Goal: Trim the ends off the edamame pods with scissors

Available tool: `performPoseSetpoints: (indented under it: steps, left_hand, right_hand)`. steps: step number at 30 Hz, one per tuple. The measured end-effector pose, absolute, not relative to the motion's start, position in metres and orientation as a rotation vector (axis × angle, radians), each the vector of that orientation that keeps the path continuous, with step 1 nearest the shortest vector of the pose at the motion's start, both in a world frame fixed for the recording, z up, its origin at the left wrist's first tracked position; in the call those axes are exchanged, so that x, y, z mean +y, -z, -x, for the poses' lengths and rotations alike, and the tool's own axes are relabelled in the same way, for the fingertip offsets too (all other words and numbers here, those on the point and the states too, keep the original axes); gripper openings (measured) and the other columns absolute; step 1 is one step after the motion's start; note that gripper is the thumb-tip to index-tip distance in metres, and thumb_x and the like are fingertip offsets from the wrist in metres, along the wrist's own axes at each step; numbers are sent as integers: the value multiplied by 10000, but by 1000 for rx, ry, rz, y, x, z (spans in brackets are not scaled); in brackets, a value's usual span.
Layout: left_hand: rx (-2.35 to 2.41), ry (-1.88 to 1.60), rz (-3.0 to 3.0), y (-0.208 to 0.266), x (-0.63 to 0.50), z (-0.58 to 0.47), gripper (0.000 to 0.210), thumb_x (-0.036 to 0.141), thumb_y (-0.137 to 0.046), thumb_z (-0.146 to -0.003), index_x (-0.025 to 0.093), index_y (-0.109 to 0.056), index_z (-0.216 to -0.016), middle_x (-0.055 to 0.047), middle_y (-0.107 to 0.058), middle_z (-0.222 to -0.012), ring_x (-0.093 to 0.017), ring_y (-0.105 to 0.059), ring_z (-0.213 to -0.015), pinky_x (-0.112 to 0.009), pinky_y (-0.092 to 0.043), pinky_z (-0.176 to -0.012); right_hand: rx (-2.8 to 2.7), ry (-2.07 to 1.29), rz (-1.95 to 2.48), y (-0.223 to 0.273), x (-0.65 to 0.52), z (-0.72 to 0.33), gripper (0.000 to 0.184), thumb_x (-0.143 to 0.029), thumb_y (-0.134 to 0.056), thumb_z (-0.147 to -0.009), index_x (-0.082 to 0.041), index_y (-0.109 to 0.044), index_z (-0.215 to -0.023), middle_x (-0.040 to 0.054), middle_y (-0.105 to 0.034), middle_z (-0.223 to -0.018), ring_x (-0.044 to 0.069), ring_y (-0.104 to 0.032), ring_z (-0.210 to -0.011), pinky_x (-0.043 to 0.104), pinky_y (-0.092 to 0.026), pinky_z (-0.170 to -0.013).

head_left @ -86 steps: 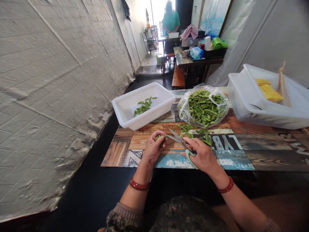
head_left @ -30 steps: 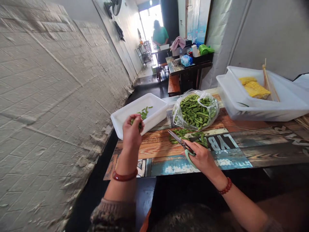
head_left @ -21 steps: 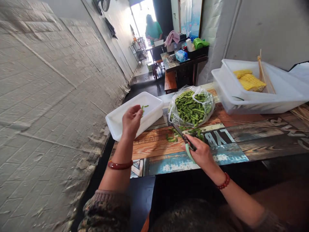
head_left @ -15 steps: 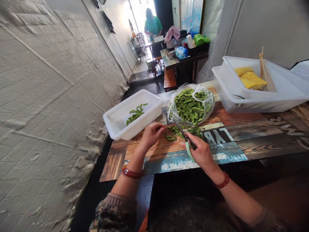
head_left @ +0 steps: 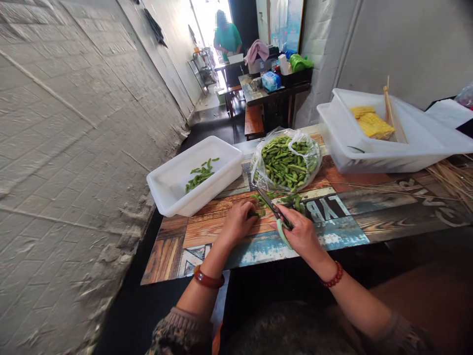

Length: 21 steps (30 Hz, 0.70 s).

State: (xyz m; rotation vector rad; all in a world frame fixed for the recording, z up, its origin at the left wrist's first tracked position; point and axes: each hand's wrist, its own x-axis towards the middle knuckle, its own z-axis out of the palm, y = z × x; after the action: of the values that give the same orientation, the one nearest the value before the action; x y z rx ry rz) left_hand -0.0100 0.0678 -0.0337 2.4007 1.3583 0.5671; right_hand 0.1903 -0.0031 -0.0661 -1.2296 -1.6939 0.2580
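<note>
My left hand point(head_left: 239, 223) is low over the table, its fingers closed on a green edamame pod point(head_left: 255, 214) at the edge of the loose pods. In my right hand point(head_left: 300, 230) is a pair of scissors point(head_left: 274, 209) with pale green handles, blades pointing away toward the bag. Loose edamame pods point(head_left: 294, 201) lie around the blades on the tabletop. Just beyond them sits a clear plastic bag point(head_left: 314, 157) full of edamame. To the left, a white tub point(head_left: 173, 190) holds a small heap of pods.
White nested tubs point(head_left: 342, 160) at the right hold corn pieces point(head_left: 372, 123) and wooden sticks. Thin skewers point(head_left: 453, 180) lie at the table's right end. A brick wall point(head_left: 74, 162) runs along the left. Farther back are a cluttered table point(head_left: 251, 96) and a person in green point(head_left: 227, 38).
My left hand has come down and closer to the loose pods, its fingers now at one of them. The scissors stay in my right hand. The view has shifted slightly.
</note>
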Motion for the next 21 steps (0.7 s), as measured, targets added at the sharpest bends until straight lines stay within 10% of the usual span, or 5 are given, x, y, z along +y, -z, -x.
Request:
performPoseSetpoints:
  steps: [21]
  left_hand:
    - [922,-1141,-817,34,29,28,339,351,-827,-690,169,-662,-923,1,-663,-718,-65,-542,-558,-168,-380,-530]
  right_hand:
    - [-1823,-213,1087,58,12,-185,395,-332,-640,-890,-211,-612,-1266,90,-738,-1077,240,-710,-962,360,-589,-859]
